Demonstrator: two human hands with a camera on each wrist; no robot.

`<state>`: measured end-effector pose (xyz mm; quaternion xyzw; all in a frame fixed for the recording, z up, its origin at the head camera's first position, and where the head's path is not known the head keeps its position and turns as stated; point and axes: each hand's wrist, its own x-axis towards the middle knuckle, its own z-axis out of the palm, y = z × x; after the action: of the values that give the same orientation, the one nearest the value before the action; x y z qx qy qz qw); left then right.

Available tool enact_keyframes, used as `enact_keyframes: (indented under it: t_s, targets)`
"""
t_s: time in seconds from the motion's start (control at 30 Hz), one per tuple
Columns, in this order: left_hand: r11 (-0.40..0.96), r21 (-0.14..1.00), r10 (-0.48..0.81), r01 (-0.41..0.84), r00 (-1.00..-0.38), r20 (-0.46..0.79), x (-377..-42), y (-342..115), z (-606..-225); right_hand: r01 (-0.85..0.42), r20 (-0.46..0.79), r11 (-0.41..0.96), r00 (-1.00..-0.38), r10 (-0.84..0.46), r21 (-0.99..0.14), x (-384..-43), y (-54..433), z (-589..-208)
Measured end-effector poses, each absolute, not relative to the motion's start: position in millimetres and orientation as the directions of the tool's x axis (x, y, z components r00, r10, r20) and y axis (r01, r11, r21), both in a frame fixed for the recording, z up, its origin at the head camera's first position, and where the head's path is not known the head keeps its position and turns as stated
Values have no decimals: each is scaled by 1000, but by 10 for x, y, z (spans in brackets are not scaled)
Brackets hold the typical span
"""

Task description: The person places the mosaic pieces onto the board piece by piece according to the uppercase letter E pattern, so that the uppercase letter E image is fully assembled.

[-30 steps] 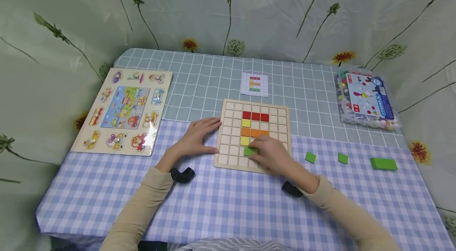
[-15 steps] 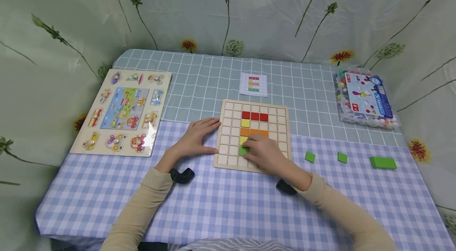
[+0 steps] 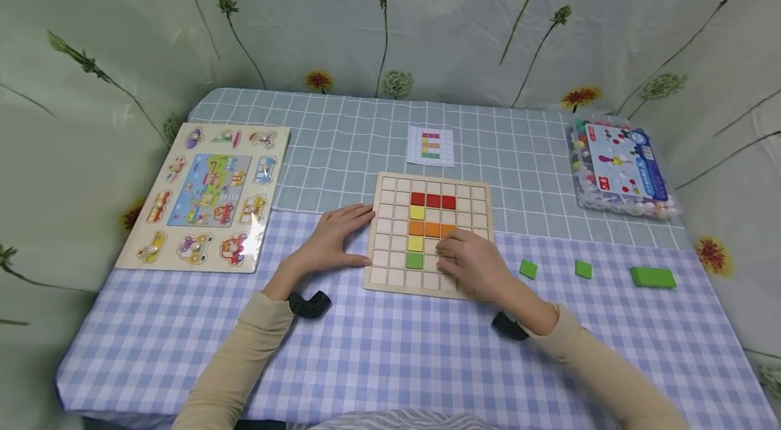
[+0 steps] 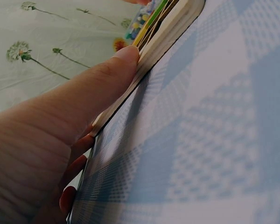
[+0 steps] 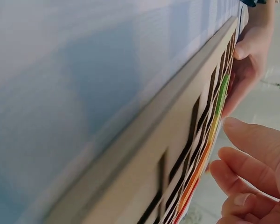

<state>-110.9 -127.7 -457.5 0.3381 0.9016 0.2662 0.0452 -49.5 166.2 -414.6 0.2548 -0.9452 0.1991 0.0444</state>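
Note:
A wooden grid board (image 3: 381, 276) lies mid-table, with red tiles (image 3: 432, 201), yellow tiles (image 3: 415, 243) and orange tiles (image 3: 432, 230) set in its squares. One green tile (image 3: 414, 260) sits below the lower yellow one. My left hand (image 3: 332, 240) rests against the board's left edge, thumb and fingers spread; in the left wrist view the thumb (image 4: 102, 81) touches the board's side. Over the lower right of the board hovers my right hand (image 3: 472, 264), fingers loosely bent and nothing between thumb and fingertips in the right wrist view.
Two loose green tiles (image 3: 583, 269) and a green block (image 3: 653, 277) lie to the right. A pattern card (image 3: 430, 146) is behind the board. Left stands a vehicle peg puzzle (image 3: 207, 196); at the back right, a clear box (image 3: 625, 165) of colourful pieces.
My right hand has let go of the green tile and drawn back to the right, leaving it in its square. The left hand keeps its place at the board's edge.

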Motion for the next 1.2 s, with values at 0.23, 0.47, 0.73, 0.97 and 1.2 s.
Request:
enact_keyframes:
  t_s: [0.23, 0.47, 0.73, 0.97, 1.2]
  targets:
    - [627, 511, 631, 588, -768, 109, -1107, -1271, -4581, -453, 196, 825, -891, -409, -338, -433, 1979, -4151]
    - [624, 520, 637, 584, -765, 95, -1102, -1272, -4596, -368, 214, 885, -924, -316, -286, -305, 2332, -4171]
    - [628, 512, 635, 585, -766, 97, -1110, -1266, -4550, -312, 221, 915, -940, -258, -256, -225, 2630, -4148]
    - [635, 516, 633, 575, -770, 79, -1127, -1266, -4549, -263, 218, 937, -952, -214, -231, -163, 2743, -4129]
    - [639, 514, 631, 573, -772, 76, -1115, -1269, -4566, -254, 216, 938, -955, -204, -237, -124, 2777, -4148]
